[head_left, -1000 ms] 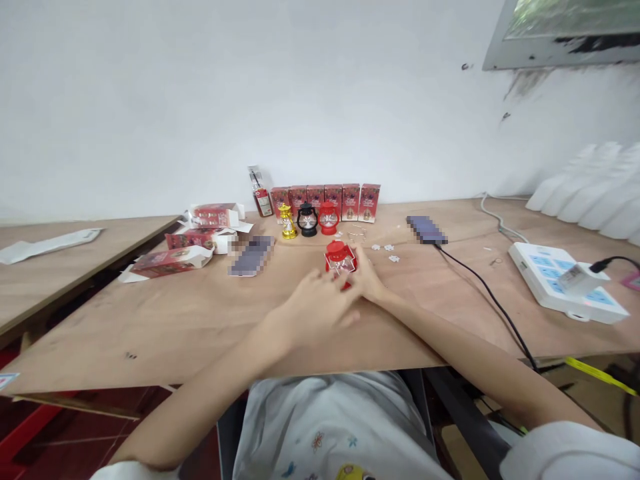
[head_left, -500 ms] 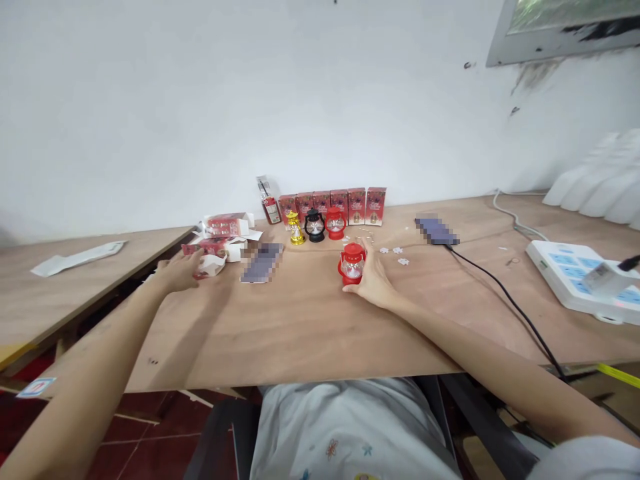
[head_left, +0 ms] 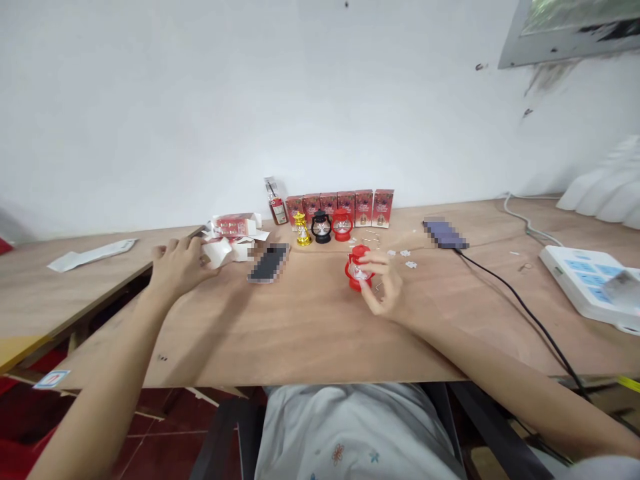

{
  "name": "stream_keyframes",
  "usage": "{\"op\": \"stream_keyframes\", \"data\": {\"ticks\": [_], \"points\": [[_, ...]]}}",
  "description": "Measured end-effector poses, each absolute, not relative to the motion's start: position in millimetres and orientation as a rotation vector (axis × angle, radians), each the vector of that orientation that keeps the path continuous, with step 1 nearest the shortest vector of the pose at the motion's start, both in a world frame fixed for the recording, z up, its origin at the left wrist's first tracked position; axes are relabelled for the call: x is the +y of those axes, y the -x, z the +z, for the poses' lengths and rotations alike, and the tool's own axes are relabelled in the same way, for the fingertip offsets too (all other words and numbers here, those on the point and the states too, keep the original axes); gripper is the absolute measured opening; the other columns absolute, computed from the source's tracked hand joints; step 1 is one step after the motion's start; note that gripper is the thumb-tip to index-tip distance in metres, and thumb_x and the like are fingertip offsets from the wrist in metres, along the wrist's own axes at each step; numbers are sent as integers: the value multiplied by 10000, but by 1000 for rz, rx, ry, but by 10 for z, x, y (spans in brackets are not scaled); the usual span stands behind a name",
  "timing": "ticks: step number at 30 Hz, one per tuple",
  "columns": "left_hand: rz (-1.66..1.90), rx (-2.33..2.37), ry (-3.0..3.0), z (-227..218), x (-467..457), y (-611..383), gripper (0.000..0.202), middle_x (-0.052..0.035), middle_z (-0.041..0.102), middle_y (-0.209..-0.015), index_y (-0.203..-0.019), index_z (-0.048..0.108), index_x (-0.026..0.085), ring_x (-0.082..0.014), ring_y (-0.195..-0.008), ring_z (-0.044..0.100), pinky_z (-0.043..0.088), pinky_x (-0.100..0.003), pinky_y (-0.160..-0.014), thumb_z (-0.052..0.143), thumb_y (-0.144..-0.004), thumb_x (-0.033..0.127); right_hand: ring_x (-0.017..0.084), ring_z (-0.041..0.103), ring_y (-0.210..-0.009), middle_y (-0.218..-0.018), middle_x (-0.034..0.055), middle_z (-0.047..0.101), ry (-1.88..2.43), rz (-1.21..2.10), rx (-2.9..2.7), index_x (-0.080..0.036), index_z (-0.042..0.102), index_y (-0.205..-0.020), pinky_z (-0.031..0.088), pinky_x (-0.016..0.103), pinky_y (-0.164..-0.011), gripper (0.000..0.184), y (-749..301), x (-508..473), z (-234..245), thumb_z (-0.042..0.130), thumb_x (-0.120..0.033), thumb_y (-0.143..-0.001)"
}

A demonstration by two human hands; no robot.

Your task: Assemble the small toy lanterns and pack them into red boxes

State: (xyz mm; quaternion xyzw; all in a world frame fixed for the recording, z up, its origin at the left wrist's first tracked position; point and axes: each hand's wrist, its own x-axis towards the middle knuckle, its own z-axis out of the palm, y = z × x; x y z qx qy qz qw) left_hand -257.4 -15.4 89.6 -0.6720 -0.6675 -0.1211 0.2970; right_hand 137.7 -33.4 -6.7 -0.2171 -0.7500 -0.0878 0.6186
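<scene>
A small red lantern (head_left: 358,272) stands upright on the table in front of me. My right hand (head_left: 387,290) is just to its right, with thumb and fingers apart and partly covering the lantern. At the left, my left hand (head_left: 177,265) has its fingers curled over the near end of an opened red-and-white carton (head_left: 218,254). White flaps stick out past the thumb; the hand hides most of the carton's red side. Another opened carton (head_left: 236,227) lies just behind. Gold (head_left: 302,231), black (head_left: 321,229) and red lanterns (head_left: 342,227) stand in a row farther back.
Several red boxes (head_left: 363,209) stand along the wall beside a packaged bottle (head_left: 277,203). One phone (head_left: 270,263) lies left of centre; another phone (head_left: 445,235) trails a black cable. White scraps (head_left: 410,265) lie right of the near lantern. A power strip (head_left: 583,283) is far right.
My right hand has loosened from the near red lantern and drawn slightly right, fingers apart. My left hand has come up over the carton's end and now covers its red side.
</scene>
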Motion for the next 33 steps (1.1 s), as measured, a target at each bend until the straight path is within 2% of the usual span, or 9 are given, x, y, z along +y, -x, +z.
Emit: {"op": "stream_keyframes", "data": {"ticks": [4, 7, 10, 14, 16, 18, 24, 30, 33], "points": [[-810, -1480, 1849, 802, -222, 1854, 493, -183, 538, -1149, -1084, 450, 148, -286, -1048, 528, 438, -415, -856, 652, -738, 435, 202, 600, -1025, -1108, 92, 583, 414, 223, -1974, -235, 473, -1207, 527, 407, -883, 367, -1218, -445, -105, 542, -190, -849], [-1103, -1081, 1950, 539, -183, 1270, 438, -140, 565, -1092, -1011, 448, 187, -254, -1030, 550, 456, -386, -827, 650, -755, 479, 191, 575, -1112, -1320, 100, 457, 461, 705, -1989, -289, 340, -1346, 534, 385, -919, 572, -1089, -528, -104, 601, -327, -838], [-1043, -937, 2007, 269, -173, 871, 330, -140, 603, -1087, -1001, 457, 192, -252, -966, 578, 410, -383, -776, 591, -826, 438, 186, 517, -1190, -1435, 85, 305, 529, 979, -1838, -346, 246, -1379, 508, 388, -970, 735, -1015, -554, -94, 666, -393, -778], [-948, -746, 2028, 130, -227, 761, 241, -130, 634, -1034, -955, 481, 192, -233, -888, 600, 357, -349, -712, 569, -856, 393, 191, 490, -1164, -1274, 65, 430, 721, 929, -1668, -287, 455, -1175, 495, 384, -947, 495, -1044, -455, -108, 680, -417, -753], [-973, -630, 2099, 151, -253, 825, 321, -112, 638, -977, -974, 487, 188, -221, -851, 600, 362, -345, -719, 614, -820, 439, 203, 511, -1102, -1124, 57, 507, 809, 808, -1659, -230, 556, -907, 469, 391, -941, 249, -1084, -387, -113, 659, -411, -771], [-1028, -593, 2205, 200, -271, 901, 452, -111, 628, -974, -1021, 493, 183, -225, -867, 592, 385, -356, -751, 665, -757, 507, 205, 538, -1046, -1054, 55, 545, 817, 743, -1661, -204, 559, -742, 437, 389, -943, 216, -1115, -344, -100, 643, -398, -785], [-940, -683, 2488, 291, -304, 957, 567, -149, 482, -1292, -1182, 535, 247, -294, -1185, 470, 378, -449, -945, 684, -716, 532, 189, 582, -1024, -1075, 60, 626, 680, 813, -1646, -217, 631, -783, 437, 360, -915, 190, -1139, -379, -13, 544, -367, -859], [-742, -690, 2583, 168, -276, 922, 479, -127, 545, -1220, -1261, 551, 281, -241, -991, 547, 424, -358, -812, 614, -800, 394, 208, 588, -1067, -1098, 67, 640, 705, 809, -1561, -228, 642, -823, 456, 390, -937, 130, -1168, -323, -75, 655, -344, -766], [-779, -723, 2507, 145, -251, 940, 472, -126, 573, -1150, -1239, 570, 261, -223, -897, 550, 425, -352, -776, 607, -794, 412, 209, 571, -1114, -1189, 73, 590, 633, 924, -1565, -236, 614, -951, 473, 379, -944, 305, -1177, -315, -99, 728, -344, -690]]}}
